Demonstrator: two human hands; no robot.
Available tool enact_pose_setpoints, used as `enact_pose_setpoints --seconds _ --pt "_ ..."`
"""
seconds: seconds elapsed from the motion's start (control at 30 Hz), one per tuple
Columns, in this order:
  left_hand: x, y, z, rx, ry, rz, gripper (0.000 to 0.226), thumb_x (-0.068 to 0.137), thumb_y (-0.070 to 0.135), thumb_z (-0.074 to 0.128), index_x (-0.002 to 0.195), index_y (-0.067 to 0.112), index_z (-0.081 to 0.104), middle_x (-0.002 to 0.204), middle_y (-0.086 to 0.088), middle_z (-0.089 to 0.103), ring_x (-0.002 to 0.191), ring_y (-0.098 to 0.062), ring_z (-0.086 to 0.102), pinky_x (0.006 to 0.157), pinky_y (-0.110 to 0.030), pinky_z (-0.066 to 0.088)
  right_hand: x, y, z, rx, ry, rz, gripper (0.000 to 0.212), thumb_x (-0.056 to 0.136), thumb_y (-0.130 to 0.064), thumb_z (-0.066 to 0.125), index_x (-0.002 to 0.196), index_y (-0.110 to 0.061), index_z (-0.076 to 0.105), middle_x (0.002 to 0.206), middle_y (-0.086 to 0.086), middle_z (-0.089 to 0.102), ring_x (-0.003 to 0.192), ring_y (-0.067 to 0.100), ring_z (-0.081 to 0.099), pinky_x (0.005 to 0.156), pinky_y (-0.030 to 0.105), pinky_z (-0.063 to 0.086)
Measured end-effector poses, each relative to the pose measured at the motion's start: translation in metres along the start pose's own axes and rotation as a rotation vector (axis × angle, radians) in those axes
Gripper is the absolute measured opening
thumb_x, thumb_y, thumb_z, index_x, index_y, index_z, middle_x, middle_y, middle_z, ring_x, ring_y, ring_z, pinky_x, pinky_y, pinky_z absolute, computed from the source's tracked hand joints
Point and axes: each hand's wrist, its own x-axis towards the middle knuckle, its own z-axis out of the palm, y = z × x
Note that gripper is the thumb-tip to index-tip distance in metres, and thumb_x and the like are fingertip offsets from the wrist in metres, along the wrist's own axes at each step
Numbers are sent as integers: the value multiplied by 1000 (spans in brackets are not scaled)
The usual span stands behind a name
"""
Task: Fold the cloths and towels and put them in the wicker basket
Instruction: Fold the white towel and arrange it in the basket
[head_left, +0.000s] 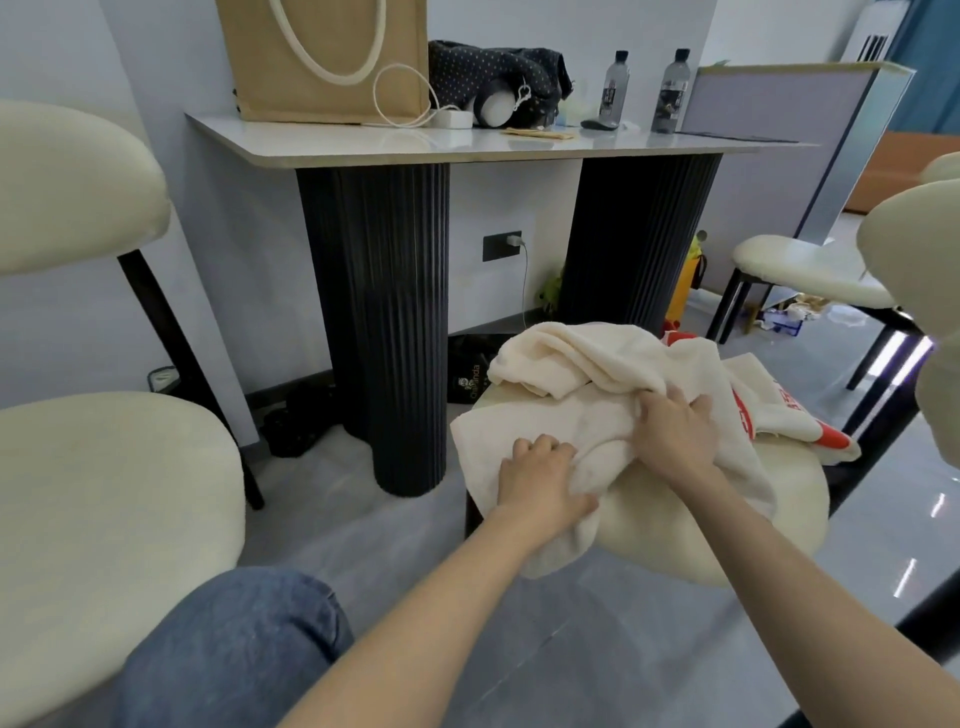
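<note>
A crumpled cream terry towel (587, 415) lies on a round cream upholstered stool seat (727, 525). Its length runs from the near rim, where it drapes over, to a bunched far end. The left hand (545, 480) grips a near fold with curled fingers (540, 447). The right hand (675, 434) clutches its middle ridge.

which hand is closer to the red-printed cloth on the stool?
Right. The right hand grips the cream towel just left of the red-printed cloth; the left hand grips the towel farther left.
</note>
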Motion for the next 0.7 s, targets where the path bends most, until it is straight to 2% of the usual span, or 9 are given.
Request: enact_pose_setpoints --seconds 0.1,0.2,0.27,0.37,0.43,0.5,0.6,0.67,0.7 --pt "1 -9 -3 -70 -27 20 59 88 47 56 139 19 43 146 2 37 133 -25 27 105 -34 31 9 -3 -6 161 103 -26 24 94 -9 38 110 -8 56 124 12 50 107 34 43 73 38 35" --pt "0 -19 -12 -191 -119 52 62 91 46 53 144 18 37 153 1 29 143 -20 18 113 -30 20 21 -21 -31 457 231 -42 35 98 -10 36 130 -4 50 133 14 47 114 34 48 81 33 35" --pt "-2 -25 -19 -307 -143 60 58 95 39 50 147 17 33 155 -1 25 143 -16 20 112 -24 17 30 -37 -54 629 245 -76 42 98 -6 36 140 -7 44 141 11 43 123 29 46 88 28 35" --pt "-4 -32 -36 -410 -35 42 58 97 28 48 150 21 23 157 1 20 144 -12 18 111 -19 14 36 -62 -90 792 230 -197 49 97 -2 31 145 -14 39 146 5 38 127 18 40 100 27 33" --pt "-2 -35 -53 -457 47 48 63 98 24 48 151 24 15 158 3 15 145 -9 11 112 -19 10 40 -78 -108 768 277 -308 51 90 -2 32 136 -15 48 139 4 43 120 20 44 102 35 39" --pt "-1 -35 -75 -534 125 72 70 97 23 50 152 27 7 160 5 5 146 -8 2 114 -22 6 44 -94 -122 763 306 -388 48 84 -7 33 126 -16 55 133 5 48 117 26 47 98 48 44" --pt "0 -34 -108 -631 244 28 83 93 27 58 150 37 -2 159 4 -8 146 -12 -10 113 -31 11 39 -121 -141 859 275 -493 43 85 -3 37 120 -16 58 126 3 52 114 23 50 94 50 47" --pt "0 -37 -129 -689 341 9 96 84 36 68 148 45 -4 159 3 1 147 -20 -4 116 -44 16 25 -142 -154 928 257 -578 43 84 3 37 116 -13 61 119 -1 54 111 20 50 96 43 46" --pt "-2 -41 -137 -713 403 14 103 77 43 73 146 49 -4 157 2 12 146 -24 8 114 -49 24 18 -152 -160 956 232 -615 44 84 6 36 116 -10 61 117 -2 53 111 17 48 97 36 44"
